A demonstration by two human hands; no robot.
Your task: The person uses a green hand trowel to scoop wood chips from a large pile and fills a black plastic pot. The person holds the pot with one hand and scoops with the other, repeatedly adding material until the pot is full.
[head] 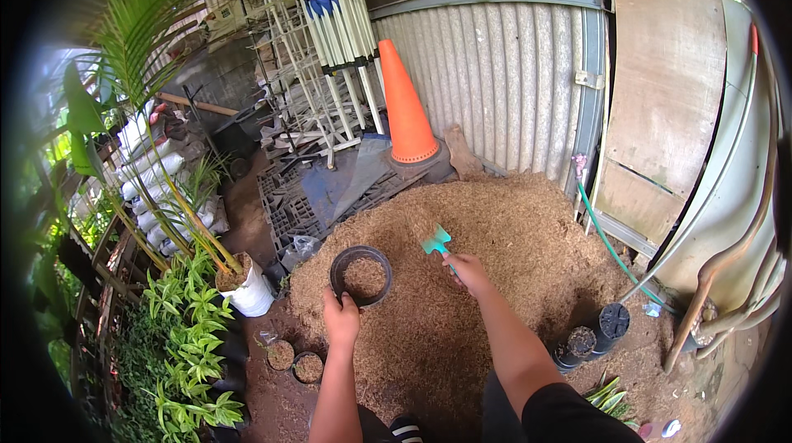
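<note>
My left hand (341,318) grips the near rim of a black plastic plant pot (335,276), which is partly filled with brown husk-like material. To its right, my right hand (468,273) is closed around the handle of a turquoise hand trowel (437,240). The trowel's blade is over a large heap of the same loose brown material (526,226), with some of it blurred near the blade. Two small filled pots, a left one (280,355) and a right one (308,368), stand on the soil left of my left forearm.
An orange traffic cone (405,103) stands behind the heap by a corrugated wall. Black plastic pots (612,322) and a green hose (603,236) are at the right. Leafy plants (192,344) and a palm in a white bag (252,291) line the left. Black plastic grating (281,195) lies behind.
</note>
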